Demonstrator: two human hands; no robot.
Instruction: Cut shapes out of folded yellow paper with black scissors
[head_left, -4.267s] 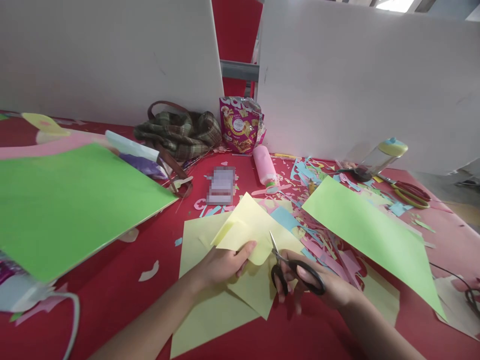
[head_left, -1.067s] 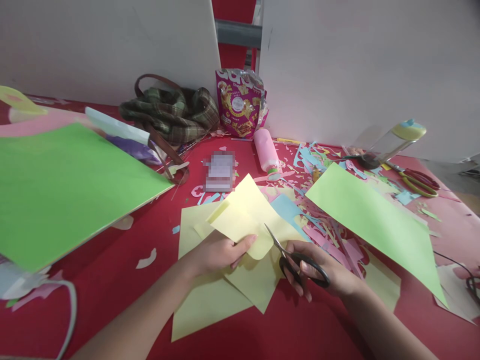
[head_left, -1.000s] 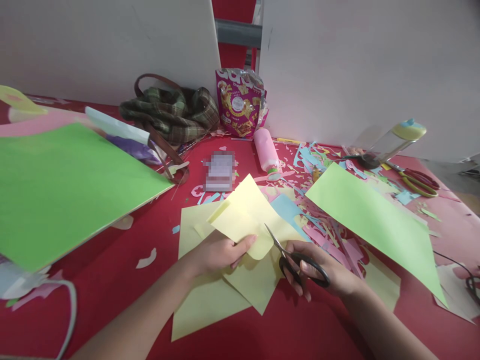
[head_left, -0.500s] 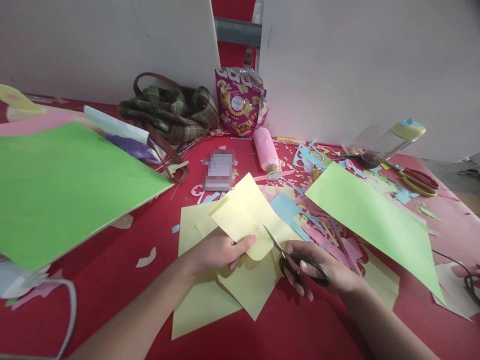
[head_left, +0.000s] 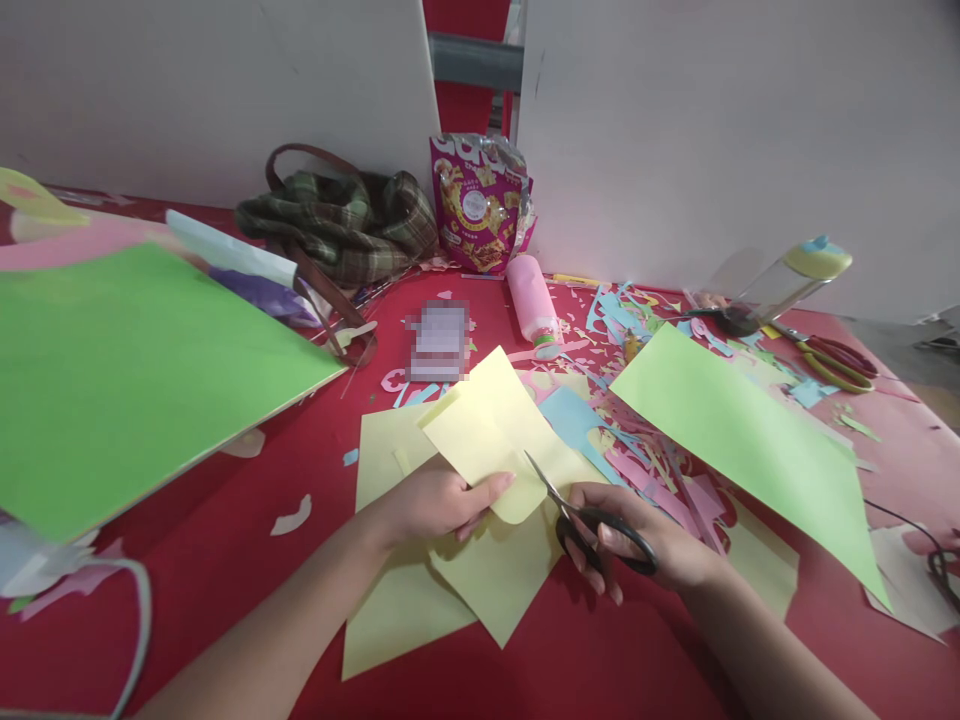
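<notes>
Occupying the head view are: left hand (head_left: 446, 500), whose fingers are gripping yellow paper (head_left: 491, 415) above loose yellow sheets (head_left: 409, 600) on a red table (head_left: 210, 540); right hand (head_left: 664, 535), whose fingers are holding scissors (head_left: 568, 507), blades overlapping that paper; snack bag (head_left: 476, 205), standing beyond.

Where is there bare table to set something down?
Bare red table shows in front between the lower yellow sheet and right forearm, and between the left forearm and white cable. Crowded: right of the pink bottle, where paper scraps spread.
</notes>
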